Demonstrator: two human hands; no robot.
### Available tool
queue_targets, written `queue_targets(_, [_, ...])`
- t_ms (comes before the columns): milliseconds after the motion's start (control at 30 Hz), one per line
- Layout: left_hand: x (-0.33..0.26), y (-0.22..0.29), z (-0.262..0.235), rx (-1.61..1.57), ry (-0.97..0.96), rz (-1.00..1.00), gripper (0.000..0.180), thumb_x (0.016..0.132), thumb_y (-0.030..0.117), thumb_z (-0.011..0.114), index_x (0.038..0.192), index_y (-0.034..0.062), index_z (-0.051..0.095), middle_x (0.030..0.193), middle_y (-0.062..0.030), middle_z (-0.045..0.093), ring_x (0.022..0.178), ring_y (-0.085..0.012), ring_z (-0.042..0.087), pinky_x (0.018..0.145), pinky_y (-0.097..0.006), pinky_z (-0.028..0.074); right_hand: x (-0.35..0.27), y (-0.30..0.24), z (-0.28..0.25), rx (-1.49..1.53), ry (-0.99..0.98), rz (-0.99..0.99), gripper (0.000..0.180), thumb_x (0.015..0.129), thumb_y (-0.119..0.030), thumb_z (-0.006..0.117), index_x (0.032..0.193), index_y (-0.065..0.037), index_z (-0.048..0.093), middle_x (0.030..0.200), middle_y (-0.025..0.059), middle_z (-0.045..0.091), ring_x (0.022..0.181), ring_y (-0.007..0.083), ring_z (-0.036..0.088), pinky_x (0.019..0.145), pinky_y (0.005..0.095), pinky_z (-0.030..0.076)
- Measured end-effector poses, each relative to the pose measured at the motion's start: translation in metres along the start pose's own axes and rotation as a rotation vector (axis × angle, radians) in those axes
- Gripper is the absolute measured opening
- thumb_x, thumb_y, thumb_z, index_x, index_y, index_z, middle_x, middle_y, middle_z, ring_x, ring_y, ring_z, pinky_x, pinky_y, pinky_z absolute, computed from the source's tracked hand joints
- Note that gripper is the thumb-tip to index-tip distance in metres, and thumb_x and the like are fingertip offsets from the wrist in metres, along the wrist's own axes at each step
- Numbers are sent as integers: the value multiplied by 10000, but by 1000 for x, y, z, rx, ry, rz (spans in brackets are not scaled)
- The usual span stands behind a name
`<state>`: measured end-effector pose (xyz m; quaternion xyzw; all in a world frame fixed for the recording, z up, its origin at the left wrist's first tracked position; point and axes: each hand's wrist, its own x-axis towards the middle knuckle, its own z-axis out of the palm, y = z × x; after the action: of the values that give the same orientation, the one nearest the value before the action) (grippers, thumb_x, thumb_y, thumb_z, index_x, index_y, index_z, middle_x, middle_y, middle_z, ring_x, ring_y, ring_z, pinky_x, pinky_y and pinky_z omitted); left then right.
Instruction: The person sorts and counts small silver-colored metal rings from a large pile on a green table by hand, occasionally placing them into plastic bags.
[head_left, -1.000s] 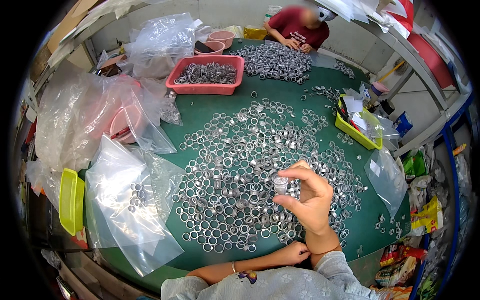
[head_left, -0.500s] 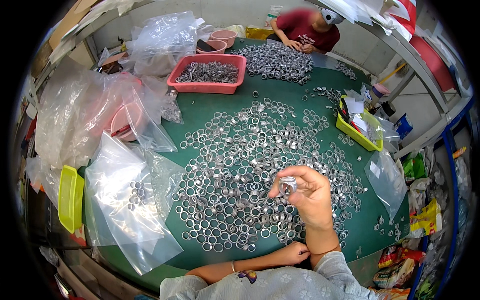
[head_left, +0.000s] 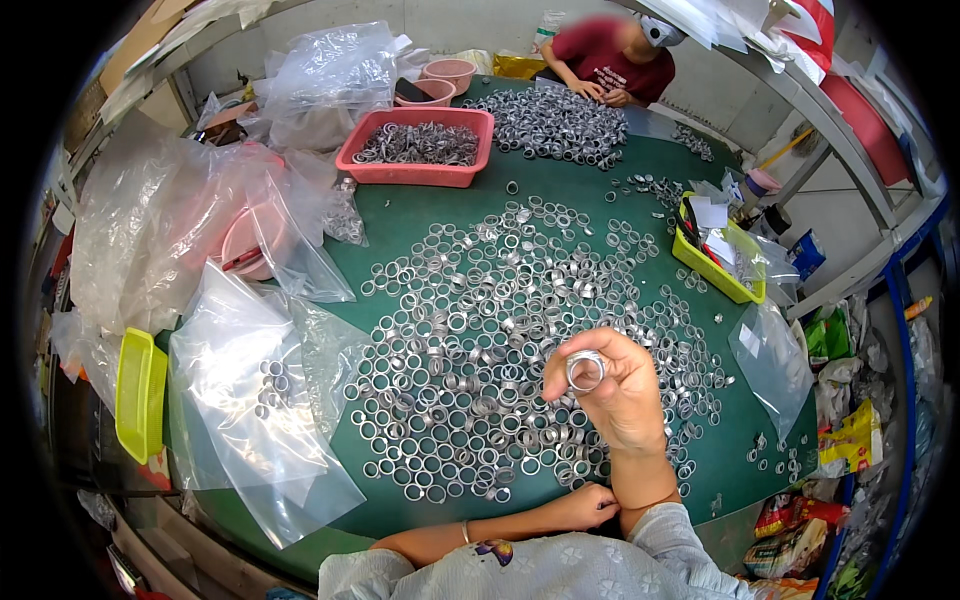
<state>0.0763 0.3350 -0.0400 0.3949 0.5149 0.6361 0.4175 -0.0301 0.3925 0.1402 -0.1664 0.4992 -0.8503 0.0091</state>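
A silver metal ring (head_left: 585, 371) is pinched between the thumb and fingers of my right hand (head_left: 628, 395), raised above the table. Its round opening faces me. My left hand (head_left: 583, 508) rests with curled fingers at the near table edge, beside my right forearm; no object shows in it. Beneath and beyond the right hand, a wide spread of similar silver rings (head_left: 440, 420) covers the middle of the green table (head_left: 400, 215). Some lie flat and others stand on edge or overlap. Several rings (head_left: 273, 385) lie apart on a clear plastic sheet (head_left: 265, 450) at the left.
A pink tray (head_left: 415, 175) of metal parts stands farther back, near a heap of rings (head_left: 550, 120) where another person (head_left: 620, 65) works. Yellow-green baskets (head_left: 141, 395) flank the table, the right basket (head_left: 722, 262) holding tools. Plastic bags (head_left: 130, 230) crowd the left side.
The ring in my right hand has turned from a tilted position to show its round opening, with a slight shift of the fingers. My left hand has stayed put.
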Motion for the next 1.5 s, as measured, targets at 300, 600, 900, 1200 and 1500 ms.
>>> queue_targets(300, [-1,8,-1,-54,-20,-104,189,904,133,499,862,-6,620,532,-55,549,407,-125,511,384,-275,417,1,0,3,35,-22,7,467,817,-328,675,1098,23,548,878,151,642,835,212,636,766,287,477])
queue_targets(600, [-1,12,-2,-68,-31,-120,188,905,138,496,902,4,628,537,-45,544,408,-117,503,383,-267,419,0,0,3,51,7,29,570,756,-428,686,1059,42,573,851,136,636,803,207,631,742,315,504])
queue_targets(900, [-1,4,0,-40,-26,-109,182,894,122,504,935,6,637,546,-49,547,403,-116,502,384,-266,421,1,0,13,-72,104,-40,533,696,-439,730,959,3,588,709,113,609,680,192,574,590,284,438])
queue_targets(1200, [-2,14,-2,-52,-6,-93,190,901,131,506,836,-15,608,538,-51,546,401,-117,503,377,-268,413,0,-2,19,-156,157,-46,549,680,-366,782,1013,23,584,781,143,632,721,193,613,637,285,488])
queue_targets(1500, [-2,26,-7,-60,-40,-166,170,858,92,507,883,-17,635,568,-83,585,456,-138,536,456,-290,444,-8,-3,8,-149,-17,-133,434,733,46,698,1144,75,562,996,127,617,837,153,608,762,260,482])
